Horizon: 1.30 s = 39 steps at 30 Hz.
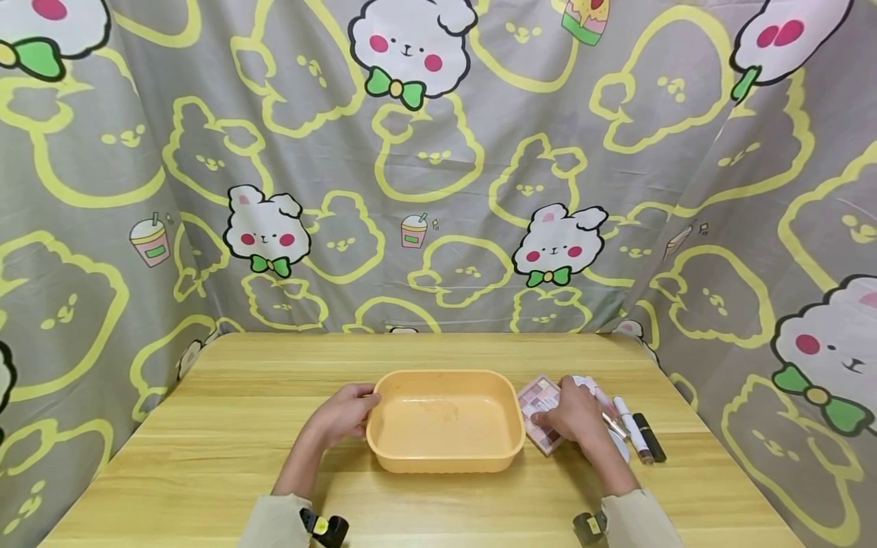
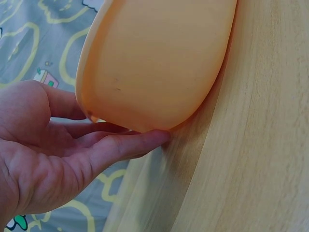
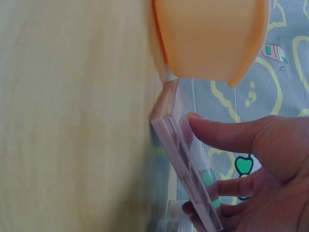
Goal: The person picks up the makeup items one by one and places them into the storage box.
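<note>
An orange plastic basin (image 1: 445,461) with rounded corners stands on the table, with nothing in it. My left hand (image 1: 341,415) touches its left end from outside with fairly straight fingers; in the left wrist view the fingers (image 2: 116,147) lie along the outer wall. To the right of the basin, my right hand (image 1: 574,415) holds an eyeshadow palette (image 1: 539,396) with a clear lid. My right thumb presses the lid while the other fingers are at the far edge. One side of the palette (image 3: 178,150) is raised off the table in the right wrist view.
Right of my right hand lie a white tube (image 1: 632,426), a black tube (image 1: 649,437) and other small cosmetics, partly hidden by that hand. A patterned grey curtain (image 1: 438,190) hangs behind and beside the wooden table (image 1: 288,365).
</note>
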Each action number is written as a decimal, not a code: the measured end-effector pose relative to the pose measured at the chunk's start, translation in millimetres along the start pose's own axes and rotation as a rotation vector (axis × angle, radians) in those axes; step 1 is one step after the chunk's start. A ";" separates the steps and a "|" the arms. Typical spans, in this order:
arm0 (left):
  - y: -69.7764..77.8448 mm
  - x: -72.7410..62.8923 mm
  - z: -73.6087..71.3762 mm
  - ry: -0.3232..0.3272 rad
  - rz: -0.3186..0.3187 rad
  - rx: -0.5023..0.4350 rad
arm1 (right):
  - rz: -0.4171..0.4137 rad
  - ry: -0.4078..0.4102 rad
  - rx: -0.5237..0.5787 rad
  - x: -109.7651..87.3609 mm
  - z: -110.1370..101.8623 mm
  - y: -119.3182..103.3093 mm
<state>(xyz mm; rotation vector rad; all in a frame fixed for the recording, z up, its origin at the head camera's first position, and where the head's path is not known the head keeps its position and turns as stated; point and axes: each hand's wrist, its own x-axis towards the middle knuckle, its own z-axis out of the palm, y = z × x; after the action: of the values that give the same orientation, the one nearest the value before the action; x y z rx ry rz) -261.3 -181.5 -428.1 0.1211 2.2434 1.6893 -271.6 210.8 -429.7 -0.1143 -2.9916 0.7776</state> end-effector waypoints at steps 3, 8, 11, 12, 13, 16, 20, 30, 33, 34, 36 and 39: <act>-0.3 0.0 -0.1 0.006 -0.002 -0.002 | 0.020 -0.012 0.069 0.7 -1.6 1.0; -0.9 0.7 -0.2 0.005 0.001 -0.007 | 0.023 -0.007 0.102 1.4 -5.9 1.7; -1.1 0.7 -0.2 0.004 0.001 -0.005 | 0.002 0.021 0.075 1.3 -8.3 2.1; -1.0 0.6 -0.2 0.005 0.001 -0.002 | 0.000 0.028 0.076 1.1 -8.9 2.2; -0.8 0.5 -0.1 0.005 0.000 -0.002 | -0.002 0.035 0.078 0.9 -9.6 2.2; -0.4 0.5 0.0 0.000 0.002 0.000 | -0.002 0.051 0.085 1.1 -11.2 2.8; 0.2 0.7 0.6 -0.002 0.006 -0.010 | 0.007 0.062 0.079 1.4 -13.1 3.5; 1.0 0.4 1.8 0.014 -0.001 -0.009 | 0.013 0.050 0.091 1.0 -17.7 3.0; 0.8 0.0 1.6 0.013 0.000 -0.008 | 0.000 0.044 0.105 0.4 -20.4 2.6; 0.7 0.0 1.6 0.012 0.001 -0.008 | -0.008 0.045 0.111 0.3 -21.5 2.4; 0.5 -0.3 1.4 0.008 0.002 -0.008 | -0.024 0.048 0.122 -0.3 -23.6 2.1; 0.5 -0.5 1.5 0.004 0.003 -0.010 | -0.042 0.058 0.139 -0.9 -25.9 1.2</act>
<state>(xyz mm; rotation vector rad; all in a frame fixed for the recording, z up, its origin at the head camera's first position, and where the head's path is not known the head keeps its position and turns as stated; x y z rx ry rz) -260.5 -180.1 -428.0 0.1188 2.2382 1.7030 -268.9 224.3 -407.7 -0.0670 -2.8654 0.9567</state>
